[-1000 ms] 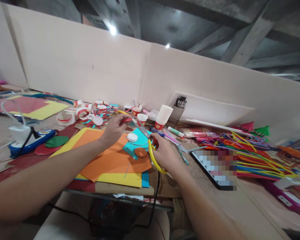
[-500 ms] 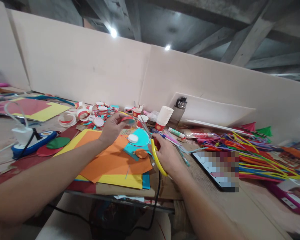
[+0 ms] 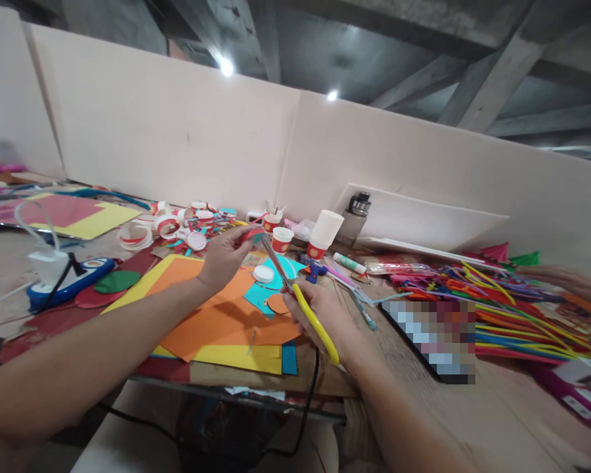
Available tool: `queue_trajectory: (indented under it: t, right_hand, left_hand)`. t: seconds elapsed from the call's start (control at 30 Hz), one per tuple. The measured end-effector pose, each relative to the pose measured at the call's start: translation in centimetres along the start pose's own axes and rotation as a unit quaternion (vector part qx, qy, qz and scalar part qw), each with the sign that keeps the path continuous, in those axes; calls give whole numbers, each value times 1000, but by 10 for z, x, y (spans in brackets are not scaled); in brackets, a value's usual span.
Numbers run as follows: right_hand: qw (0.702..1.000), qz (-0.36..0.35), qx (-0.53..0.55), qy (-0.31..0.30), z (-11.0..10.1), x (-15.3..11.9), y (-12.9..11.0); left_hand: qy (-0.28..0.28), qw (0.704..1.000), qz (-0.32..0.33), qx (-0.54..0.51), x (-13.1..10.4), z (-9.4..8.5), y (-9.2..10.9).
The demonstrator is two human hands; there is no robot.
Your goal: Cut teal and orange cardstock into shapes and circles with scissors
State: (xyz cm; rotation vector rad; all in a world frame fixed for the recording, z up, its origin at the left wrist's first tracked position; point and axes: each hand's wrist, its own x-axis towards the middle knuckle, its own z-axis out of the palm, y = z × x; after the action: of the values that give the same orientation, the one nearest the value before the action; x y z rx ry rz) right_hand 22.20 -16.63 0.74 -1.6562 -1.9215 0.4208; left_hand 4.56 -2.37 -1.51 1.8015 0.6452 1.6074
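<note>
Pinched in the fingertips of my left hand [image 3: 224, 257] is a small curved piece of paper [image 3: 257, 234], red on one side and teal on the other. My right hand [image 3: 322, 312] grips a pair of yellow-handled scissors [image 3: 312, 320]. The blade tips reach up to the paper's right end; whether they touch it I cannot tell. Beneath both hands lie orange paper sheets [image 3: 197, 332] over yellow ones, with cut turquoise paper [image 3: 257, 297], a white round lid [image 3: 263, 274] and an orange disc [image 3: 277, 303] on top.
Paper cups [image 3: 282, 240] and a cup stack [image 3: 328, 228] stand behind, beside a dark bottle [image 3: 353, 223]. A phone [image 3: 428, 338] and colourful pipe cleaners [image 3: 517, 332] lie to the right, where another person's hand [image 3: 561, 279] reaches in. On the left sits a blue power strip [image 3: 69, 284].
The scissors have swung left, bringing their blades to the paper in my left hand. Another person's hand has come in at the right edge.
</note>
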Motion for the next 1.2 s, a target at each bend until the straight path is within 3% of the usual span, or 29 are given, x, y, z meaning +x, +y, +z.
queue_trajectory:
  t: [0.17, 0.5, 1.2]
  right_hand:
    - [997, 15, 60, -46, 1, 0, -5]
    - [1000, -3, 28, -9, 3, 1, -10]
    - [997, 33, 51, -36, 2, 2, -13]
  left_hand:
    - [-9, 998, 24, 55, -2, 0, -1]
    - [-14, 995, 30, 92, -5, 3, 0]
    - [-18, 991, 15, 132, -7, 5, 4]
